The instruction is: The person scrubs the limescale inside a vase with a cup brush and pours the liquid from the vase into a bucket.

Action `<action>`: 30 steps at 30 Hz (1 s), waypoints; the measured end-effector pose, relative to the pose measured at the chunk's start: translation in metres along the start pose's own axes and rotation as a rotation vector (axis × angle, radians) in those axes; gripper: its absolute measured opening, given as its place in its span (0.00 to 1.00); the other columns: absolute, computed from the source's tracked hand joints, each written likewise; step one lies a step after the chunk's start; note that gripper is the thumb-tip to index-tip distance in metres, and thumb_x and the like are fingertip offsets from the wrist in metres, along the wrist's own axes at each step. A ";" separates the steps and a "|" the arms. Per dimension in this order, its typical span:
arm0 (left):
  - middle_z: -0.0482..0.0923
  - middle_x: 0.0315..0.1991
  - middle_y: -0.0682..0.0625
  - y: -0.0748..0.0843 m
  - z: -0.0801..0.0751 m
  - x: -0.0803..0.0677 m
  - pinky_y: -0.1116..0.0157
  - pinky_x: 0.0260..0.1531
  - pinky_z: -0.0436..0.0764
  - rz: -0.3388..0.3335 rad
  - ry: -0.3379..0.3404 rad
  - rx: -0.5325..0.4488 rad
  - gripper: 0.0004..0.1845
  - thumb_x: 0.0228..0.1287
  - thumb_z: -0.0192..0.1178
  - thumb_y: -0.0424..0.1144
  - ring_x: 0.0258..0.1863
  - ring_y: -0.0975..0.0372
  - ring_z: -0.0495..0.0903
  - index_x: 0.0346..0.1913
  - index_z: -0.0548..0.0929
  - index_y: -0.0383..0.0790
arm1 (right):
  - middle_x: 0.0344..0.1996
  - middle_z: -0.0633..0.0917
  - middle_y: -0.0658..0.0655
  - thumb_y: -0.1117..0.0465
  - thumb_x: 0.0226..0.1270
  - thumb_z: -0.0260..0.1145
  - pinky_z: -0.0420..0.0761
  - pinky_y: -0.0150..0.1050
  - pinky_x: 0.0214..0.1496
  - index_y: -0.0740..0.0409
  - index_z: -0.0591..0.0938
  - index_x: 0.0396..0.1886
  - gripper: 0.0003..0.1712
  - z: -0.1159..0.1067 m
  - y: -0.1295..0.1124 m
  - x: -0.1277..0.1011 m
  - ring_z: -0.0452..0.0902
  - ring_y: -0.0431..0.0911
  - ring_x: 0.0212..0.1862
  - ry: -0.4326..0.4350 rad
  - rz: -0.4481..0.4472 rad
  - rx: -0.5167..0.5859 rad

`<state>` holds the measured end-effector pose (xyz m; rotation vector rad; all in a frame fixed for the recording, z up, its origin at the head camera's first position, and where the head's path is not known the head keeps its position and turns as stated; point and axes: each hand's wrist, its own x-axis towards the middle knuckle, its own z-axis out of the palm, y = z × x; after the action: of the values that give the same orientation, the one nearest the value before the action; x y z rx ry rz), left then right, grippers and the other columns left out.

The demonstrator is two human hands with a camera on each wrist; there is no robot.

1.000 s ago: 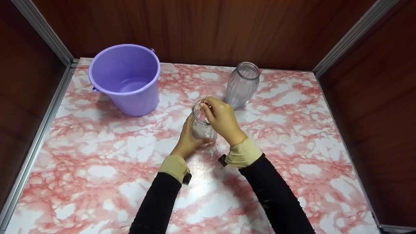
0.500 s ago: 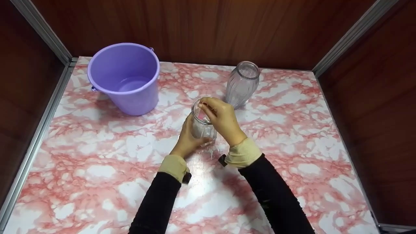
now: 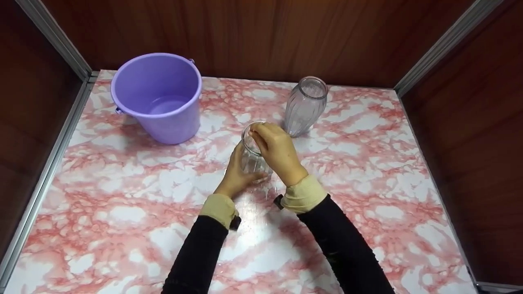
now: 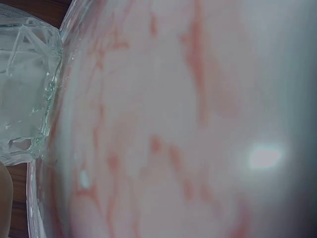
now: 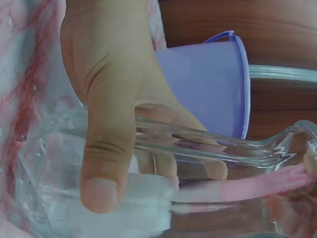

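Note:
My left hand (image 3: 237, 173) grips a clear ribbed glass vase (image 3: 254, 164) round its body, thumb on the near side. Its thick base (image 4: 25, 94) shows at the left edge of the left wrist view. Over the vase's mouth, my right hand (image 3: 278, 147) is curled, pinching the end of a bottle brush (image 5: 242, 187). The brush has a pink and white handle running down inside the vase and a blurred white head (image 5: 143, 206) behind the glass, near the left thumb. In the head view my right hand hides most of the brush.
A purple bucket (image 3: 179, 126) stands at the back left, its visible inside holding nothing solid. A second ribbed glass vase (image 3: 304, 112) stands upright just behind my right hand. Brown wood panels (image 3: 245, 36) enclose the pink-marbled table (image 3: 122, 212) at back and sides.
My right hand has turned slightly and shifted a little left over the vase mouth. The pink handle, visible earlier beneath the fingers, is now mostly hidden. My left hand has barely moved.

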<state>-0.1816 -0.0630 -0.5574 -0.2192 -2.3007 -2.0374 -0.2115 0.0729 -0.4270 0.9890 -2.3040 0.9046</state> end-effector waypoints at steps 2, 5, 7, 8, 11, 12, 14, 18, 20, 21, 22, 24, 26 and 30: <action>0.53 0.78 0.44 0.001 0.000 0.000 0.53 0.77 0.54 0.004 -0.003 0.001 0.64 0.45 0.83 0.39 0.77 0.52 0.53 0.81 0.50 0.46 | 0.36 0.87 0.58 0.65 0.75 0.63 0.82 0.46 0.48 0.64 0.85 0.41 0.07 -0.001 0.000 0.001 0.83 0.53 0.41 -0.019 -0.003 -0.016; 0.53 0.78 0.45 0.000 -0.001 0.000 0.53 0.77 0.54 0.006 -0.007 0.021 0.65 0.46 0.83 0.40 0.77 0.52 0.53 0.81 0.48 0.46 | 0.34 0.86 0.59 0.65 0.74 0.63 0.83 0.48 0.45 0.64 0.84 0.41 0.06 -0.002 0.000 0.002 0.83 0.54 0.38 -0.055 0.006 -0.025; 0.52 0.79 0.45 0.000 0.000 0.000 0.53 0.77 0.53 0.008 -0.010 0.030 0.64 0.46 0.82 0.40 0.78 0.52 0.52 0.81 0.48 0.45 | 0.33 0.86 0.58 0.64 0.75 0.63 0.83 0.48 0.43 0.63 0.84 0.41 0.07 -0.003 0.001 0.003 0.82 0.54 0.36 -0.082 0.013 -0.031; 0.52 0.79 0.45 0.000 0.000 -0.001 0.53 0.77 0.53 0.008 -0.010 0.033 0.64 0.46 0.82 0.40 0.77 0.52 0.52 0.81 0.48 0.46 | 0.32 0.86 0.58 0.64 0.75 0.62 0.83 0.48 0.42 0.63 0.84 0.41 0.07 -0.003 0.001 0.003 0.82 0.54 0.36 -0.092 0.018 -0.031; 0.52 0.79 0.45 -0.001 0.000 -0.001 0.53 0.77 0.53 0.012 -0.014 0.038 0.64 0.47 0.82 0.39 0.78 0.53 0.52 0.81 0.49 0.46 | 0.33 0.86 0.59 0.62 0.76 0.62 0.84 0.47 0.41 0.63 0.84 0.41 0.09 -0.004 0.000 0.004 0.83 0.53 0.35 -0.112 0.037 -0.031; 0.52 0.79 0.44 -0.001 0.000 -0.001 0.52 0.77 0.53 0.008 -0.014 0.037 0.64 0.47 0.82 0.40 0.78 0.52 0.52 0.81 0.49 0.46 | 0.32 0.86 0.58 0.62 0.76 0.62 0.83 0.47 0.41 0.63 0.84 0.40 0.09 -0.004 0.000 0.005 0.82 0.53 0.35 -0.116 0.045 -0.031; 0.52 0.78 0.44 -0.001 -0.001 -0.002 0.52 0.77 0.53 -0.008 -0.011 0.031 0.64 0.46 0.82 0.40 0.77 0.52 0.52 0.81 0.49 0.47 | 0.32 0.86 0.58 0.61 0.76 0.61 0.83 0.48 0.40 0.63 0.84 0.40 0.09 -0.005 -0.001 0.005 0.82 0.52 0.34 -0.122 0.058 -0.032; 0.53 0.78 0.43 -0.001 -0.001 -0.002 0.51 0.77 0.53 -0.033 -0.011 0.022 0.64 0.45 0.83 0.41 0.77 0.51 0.53 0.81 0.49 0.48 | 0.30 0.84 0.58 0.60 0.77 0.61 0.83 0.49 0.39 0.63 0.83 0.40 0.10 -0.005 -0.001 0.006 0.81 0.53 0.33 -0.135 0.079 -0.045; 0.53 0.78 0.43 -0.001 -0.001 -0.002 0.51 0.76 0.53 -0.025 -0.011 0.015 0.65 0.45 0.83 0.40 0.77 0.51 0.53 0.81 0.49 0.47 | 0.31 0.85 0.59 0.60 0.77 0.61 0.83 0.49 0.39 0.63 0.83 0.40 0.10 -0.005 -0.001 0.006 0.81 0.53 0.33 -0.140 0.085 -0.050; 0.52 0.78 0.43 -0.001 -0.001 -0.002 0.51 0.76 0.53 -0.022 -0.010 0.012 0.65 0.45 0.83 0.41 0.77 0.51 0.53 0.81 0.49 0.47 | 0.31 0.85 0.59 0.60 0.77 0.61 0.83 0.49 0.39 0.63 0.83 0.40 0.11 -0.005 -0.001 0.006 0.81 0.53 0.33 -0.141 0.088 -0.051; 0.52 0.78 0.42 -0.001 0.000 -0.002 0.50 0.76 0.53 -0.022 -0.010 0.004 0.64 0.45 0.83 0.40 0.77 0.51 0.53 0.81 0.49 0.48 | 0.31 0.85 0.59 0.60 0.77 0.61 0.83 0.48 0.39 0.63 0.83 0.40 0.11 -0.005 0.000 0.005 0.82 0.53 0.33 -0.140 0.090 -0.050; 0.52 0.78 0.43 -0.001 -0.001 -0.001 0.50 0.76 0.54 -0.016 -0.011 -0.006 0.64 0.45 0.83 0.40 0.77 0.51 0.53 0.81 0.50 0.49 | 0.32 0.86 0.59 0.59 0.77 0.61 0.84 0.48 0.39 0.63 0.83 0.40 0.11 -0.006 0.000 0.006 0.82 0.53 0.33 -0.139 0.092 -0.044; 0.52 0.78 0.42 -0.001 -0.001 -0.001 0.49 0.76 0.54 -0.018 -0.011 -0.008 0.65 0.45 0.83 0.41 0.76 0.50 0.54 0.81 0.50 0.50 | 0.33 0.86 0.60 0.60 0.77 0.61 0.84 0.48 0.40 0.64 0.83 0.40 0.11 -0.006 0.000 0.006 0.83 0.53 0.34 -0.138 0.092 -0.035; 0.53 0.77 0.43 0.000 -0.001 -0.001 0.48 0.75 0.55 -0.024 -0.004 -0.012 0.65 0.44 0.83 0.41 0.76 0.50 0.55 0.81 0.50 0.50 | 0.35 0.87 0.60 0.60 0.77 0.60 0.85 0.48 0.43 0.64 0.83 0.41 0.11 -0.007 0.001 0.007 0.84 0.53 0.37 -0.161 0.099 -0.023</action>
<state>-0.1806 -0.0643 -0.5578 -0.1970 -2.3055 -2.0642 -0.2153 0.0756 -0.4179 0.9769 -2.5120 0.8630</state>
